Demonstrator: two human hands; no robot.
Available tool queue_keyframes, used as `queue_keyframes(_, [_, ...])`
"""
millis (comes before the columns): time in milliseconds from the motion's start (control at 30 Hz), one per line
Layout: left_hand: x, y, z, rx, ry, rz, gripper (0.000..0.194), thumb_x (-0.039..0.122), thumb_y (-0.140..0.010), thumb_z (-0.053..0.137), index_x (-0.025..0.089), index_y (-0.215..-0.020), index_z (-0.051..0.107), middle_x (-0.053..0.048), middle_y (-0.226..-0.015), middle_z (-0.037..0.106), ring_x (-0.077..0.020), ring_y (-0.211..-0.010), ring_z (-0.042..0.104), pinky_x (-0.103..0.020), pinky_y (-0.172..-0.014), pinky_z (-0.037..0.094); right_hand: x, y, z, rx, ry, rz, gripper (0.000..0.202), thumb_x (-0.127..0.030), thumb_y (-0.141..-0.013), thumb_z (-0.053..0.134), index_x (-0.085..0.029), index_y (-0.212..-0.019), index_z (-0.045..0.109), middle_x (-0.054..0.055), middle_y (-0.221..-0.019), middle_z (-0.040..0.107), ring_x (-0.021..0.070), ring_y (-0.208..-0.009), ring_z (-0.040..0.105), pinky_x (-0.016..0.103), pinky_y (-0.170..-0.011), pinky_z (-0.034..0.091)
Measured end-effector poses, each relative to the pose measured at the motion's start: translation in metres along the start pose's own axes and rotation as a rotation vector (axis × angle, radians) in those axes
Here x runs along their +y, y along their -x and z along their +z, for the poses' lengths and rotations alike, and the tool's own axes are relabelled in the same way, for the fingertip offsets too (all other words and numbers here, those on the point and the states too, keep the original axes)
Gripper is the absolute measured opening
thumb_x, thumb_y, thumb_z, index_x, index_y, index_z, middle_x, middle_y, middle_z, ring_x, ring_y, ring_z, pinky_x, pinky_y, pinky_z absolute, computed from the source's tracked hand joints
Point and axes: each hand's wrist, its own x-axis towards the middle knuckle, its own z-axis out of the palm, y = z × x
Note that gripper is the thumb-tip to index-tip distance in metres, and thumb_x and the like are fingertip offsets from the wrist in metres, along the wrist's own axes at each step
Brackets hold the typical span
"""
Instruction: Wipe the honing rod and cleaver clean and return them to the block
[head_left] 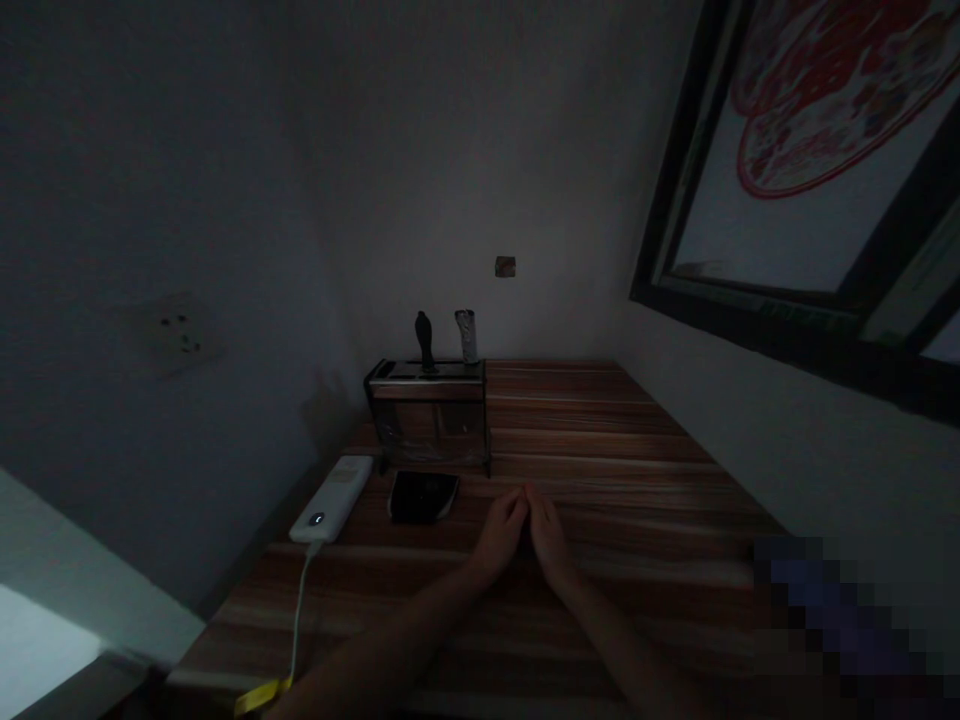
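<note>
While both forearms reach in from the near edge of the worktop [637, 480], the left hand [496, 540] and the right hand [551, 545] meet at their fingertips near its middle, with a gap between the wrists. The fingers of each hand look rather straight and kept together, not curled around anything, and I see nothing held; the palms are too dark and turned away, so I cannot tell if some very small thing is between them. The nearest thing is a black pouch [424, 497], which lies flat to the left of the hands, apart from them. Just behind it, toward the far left corner, stands a holder [431, 425] with a clear-looking front; a black handle [424, 340] and a grey handle [467, 335] rise upright from its top. A white power bank [335, 497] lies along the left edge, its small display lit, and a pale cable [299, 610] goes from its near end to a yellow tag [259, 697] by the near left corner. As for progress, I judge that no handling is under way: the cable is already connected, both handles are in the holder, and the pouch lies untouched. What is finished or remains, this view alone does not settle.
</note>
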Motion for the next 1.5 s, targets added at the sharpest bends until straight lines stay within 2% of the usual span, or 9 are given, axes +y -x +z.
queue_keyframes(133, [0.003, -0.003, -0.014, -0.099, -0.045, 0.014, 0.027, 0.03, -0.081, 0.039, 0.016, -0.08, 0.063, -0.002, -0.081, 0.065, -0.0167, -0.08, 0.055, -0.028, -0.081, 0.042, -0.01, 0.0, 0.001, -0.006, 0.039, 0.043, 0.038, -0.057, -0.063, 0.058, -0.023, -0.077, 0.068, 0.006, -0.089, 0.069, 0.0243, -0.092, 0.059, 0.038, -0.09, 0.039])
queue_keyframes(233, [0.011, 0.0, -0.03, -0.161, -0.089, 0.042, 0.026, 0.03, -0.081, 0.041, 0.016, -0.078, 0.063, -0.002, -0.08, 0.065, -0.0169, -0.081, 0.056, -0.029, -0.083, 0.042, -0.021, 0.003, 0.004, -0.102, 0.049, 0.0, 0.041, -0.057, -0.066, 0.057, -0.022, -0.081, 0.069, 0.006, -0.091, 0.069, 0.024, -0.094, 0.059, 0.038, -0.092, 0.038])
queue_keyframes(367, [0.033, 0.008, -0.06, -0.194, -0.152, 0.084, 0.016, 0.027, -0.078, 0.05, 0.017, -0.077, 0.064, -0.003, -0.086, 0.064, -0.0167, -0.084, 0.056, -0.027, -0.084, 0.04, -0.033, 0.008, 0.006, -0.276, 0.044, -0.117, 0.038, -0.051, -0.076, 0.05, -0.023, -0.093, 0.067, 0.004, -0.102, 0.066, 0.0214, -0.101, 0.056, 0.037, -0.097, 0.034])
queue_keyframes(467, [0.052, 0.012, -0.09, -0.187, -0.245, 0.136, 0.017, 0.027, -0.08, 0.049, 0.019, -0.084, 0.064, -0.004, -0.09, 0.064, -0.0165, -0.087, 0.056, -0.026, -0.083, 0.04, -0.038, 0.009, 0.005, -0.31, 0.061, -0.108, 0.035, -0.049, -0.078, 0.05, -0.023, -0.096, 0.067, 0.004, -0.104, 0.065, 0.0212, -0.102, 0.055, 0.037, -0.097, 0.034])
queue_keyframes(633, [0.071, 0.008, -0.148, 0.073, -0.228, 0.119, 0.014, 0.03, -0.078, 0.053, 0.02, -0.084, 0.061, -0.001, -0.081, 0.062, -0.0164, -0.079, 0.056, -0.026, -0.075, 0.042, -0.042, 0.003, 0.002, -0.371, 0.073, -0.078, 0.034, -0.046, -0.073, 0.058, -0.023, -0.096, 0.067, 0.004, -0.102, 0.066, 0.0227, -0.099, 0.057, 0.037, -0.091, 0.04])
queue_keyframes(833, [0.074, -0.003, -0.209, 0.445, 0.047, 0.18, 0.017, 0.029, -0.071, 0.06, 0.017, -0.083, 0.059, -0.001, -0.08, 0.06, -0.014, -0.078, 0.055, -0.024, -0.073, 0.043, -0.052, -0.004, -0.001, -0.411, 0.054, -0.068, 0.034, -0.043, -0.071, 0.061, -0.021, -0.096, 0.065, 0.006, -0.099, 0.066, 0.0219, -0.091, 0.06, 0.036, -0.082, 0.045])
queue_keyframes(1000, [0.066, -0.022, -0.246, 0.553, 0.238, 0.192, 0.02, 0.025, -0.065, 0.065, 0.02, -0.083, 0.059, 0.001, -0.087, 0.059, -0.0109, -0.082, 0.056, -0.023, -0.077, 0.043, -0.071, -0.018, -0.003, -0.414, 0.091, -0.138, 0.031, -0.042, -0.073, 0.059, -0.021, -0.096, 0.064, 0.006, -0.096, 0.067, 0.0204, -0.089, 0.061, 0.035, -0.08, 0.047])
queue_keyframes(1200, [0.051, -0.045, -0.267, 0.5, 0.275, 0.13, 0.026, 0.027, -0.061, 0.069, 0.022, -0.085, 0.062, -0.002, -0.099, 0.061, -0.0175, -0.1, 0.055, -0.027, -0.082, 0.043, -0.09, -0.053, 0.001, -0.388, 0.107, -0.229, 0.031, -0.044, -0.07, 0.062, -0.022, -0.093, 0.063, 0.005, -0.094, 0.067, 0.02, -0.088, 0.061, 0.036, -0.08, 0.048])
queue_keyframes(1500, [0.018, -0.052, -0.264, 0.279, 0.343, 0.099, 0.043, 0.033, -0.07, 0.065, 0.023, -0.111, 0.055, -0.006, -0.128, 0.049, -0.0255, -0.12, 0.042, -0.034, -0.09, 0.042, -0.077, -0.092, 0.03, -0.291, 0.106, -0.297, 0.038, -0.044, -0.068, 0.062, -0.02, -0.097, 0.06, 0.007, -0.097, 0.065, 0.0214, -0.087, 0.061, 0.037, -0.073, 0.05])
